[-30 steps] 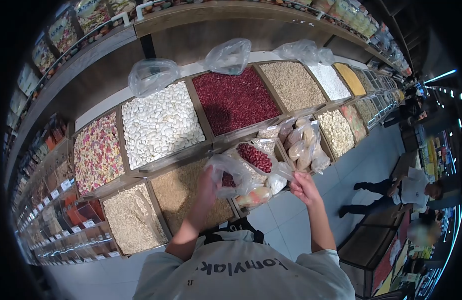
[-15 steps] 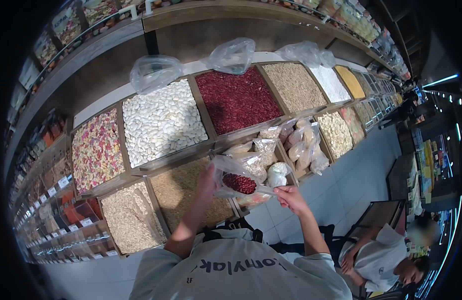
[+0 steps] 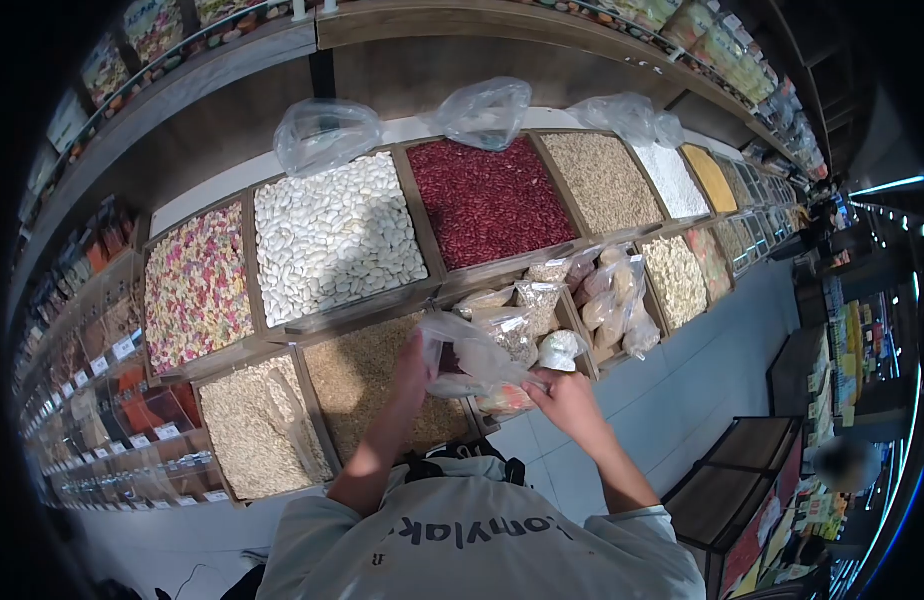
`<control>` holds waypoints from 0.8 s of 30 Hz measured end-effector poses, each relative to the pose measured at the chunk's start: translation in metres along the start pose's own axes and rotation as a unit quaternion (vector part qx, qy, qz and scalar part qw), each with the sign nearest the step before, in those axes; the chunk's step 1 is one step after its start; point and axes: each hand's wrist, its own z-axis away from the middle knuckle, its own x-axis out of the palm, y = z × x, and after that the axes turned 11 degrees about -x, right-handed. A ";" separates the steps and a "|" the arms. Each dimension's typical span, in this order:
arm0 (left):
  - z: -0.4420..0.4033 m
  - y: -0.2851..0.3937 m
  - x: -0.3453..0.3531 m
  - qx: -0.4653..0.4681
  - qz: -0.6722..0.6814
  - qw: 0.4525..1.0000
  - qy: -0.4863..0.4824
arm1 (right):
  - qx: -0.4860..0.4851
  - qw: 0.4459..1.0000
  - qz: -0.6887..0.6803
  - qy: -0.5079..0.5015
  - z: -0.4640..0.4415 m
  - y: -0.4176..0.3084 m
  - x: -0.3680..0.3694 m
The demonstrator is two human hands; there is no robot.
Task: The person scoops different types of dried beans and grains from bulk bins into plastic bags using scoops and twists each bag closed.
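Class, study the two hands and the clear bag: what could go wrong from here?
If the left hand slips, the limp bag could spill its dark red contents onto the tan grain nearby. The right hand, close to the bag's other side, might snag and tear it.

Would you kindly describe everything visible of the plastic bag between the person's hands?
The plastic bag looks thin, translucent and crumpled, a dark red patch showing at its left. The left hand grips its left edge; the right hand is at its right end, its hold unclear. In view, it overlaps the right side of the brown grain.
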 end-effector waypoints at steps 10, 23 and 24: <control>-0.013 -0.003 -0.012 -0.020 0.033 0.999 -0.025 | 0.036 0.983 -0.143 0.107 -0.047 0.015 -0.094; 0.020 0.012 0.001 -0.003 0.078 0.992 -0.095 | 0.120 0.985 -0.055 0.110 -0.223 0.097 -0.108; 0.020 0.013 0.003 -0.001 0.079 0.992 -0.095 | 0.117 0.985 -0.055 0.110 -0.230 0.092 -0.103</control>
